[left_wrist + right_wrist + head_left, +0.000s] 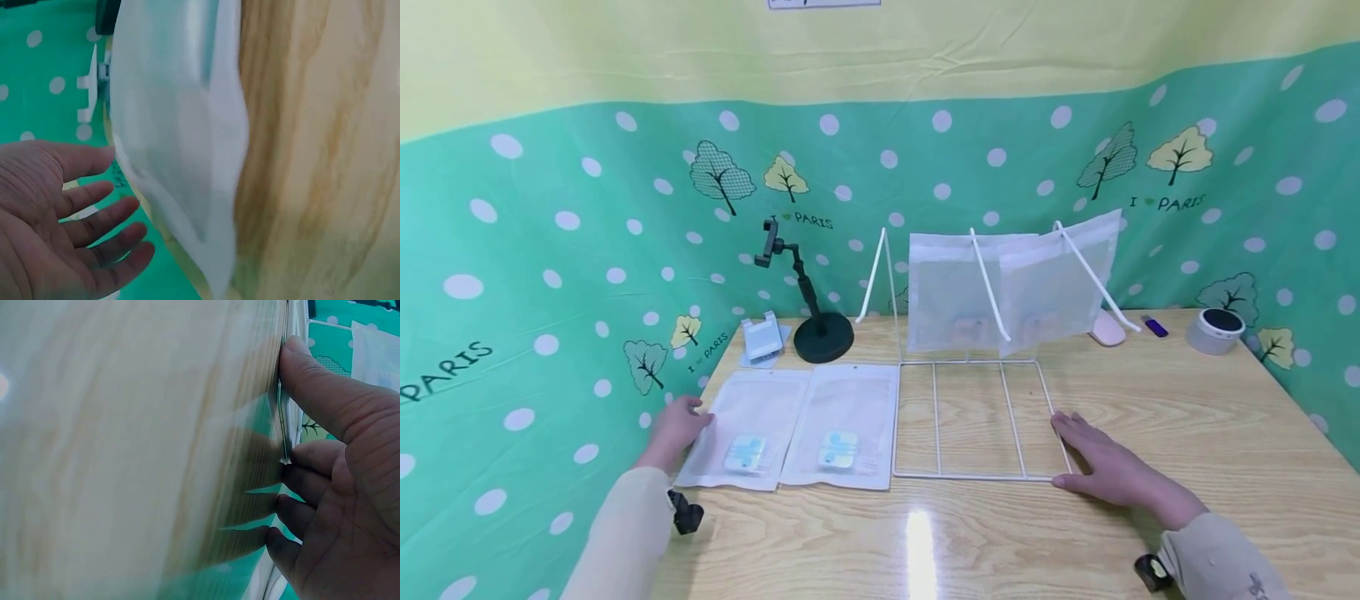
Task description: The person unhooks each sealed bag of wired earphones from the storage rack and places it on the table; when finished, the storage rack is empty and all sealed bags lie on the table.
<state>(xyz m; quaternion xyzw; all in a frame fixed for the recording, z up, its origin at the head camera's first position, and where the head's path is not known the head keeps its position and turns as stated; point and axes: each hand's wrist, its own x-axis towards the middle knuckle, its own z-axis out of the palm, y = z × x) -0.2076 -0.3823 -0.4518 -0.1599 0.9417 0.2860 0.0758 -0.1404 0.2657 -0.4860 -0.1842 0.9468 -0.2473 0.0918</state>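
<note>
My left hand (676, 430) is at the left edge of a white zip bag (758, 412), its fingers relaxed and apart in the left wrist view. Beside this bag lies a second zip bag (856, 408); each shows a small white-and-blue packet through its front. A white wire rack (970, 477) stands to their right, with two more zip bags (958, 283) hanging on its upper arms. On the tabletop, my right hand (1105, 462) rests at the right side of the rack's base, thumb near the front corner and fingers along the side wire.
Behind the flat bags are a black phone stand (823, 335) and a pale blue folding holder (763, 337). A pink mouse (1107, 329), a purple USB stick (1155, 326) and a round white-and-black device (1216, 331) sit at the back right. A patterned curtain (587, 292) encloses the table.
</note>
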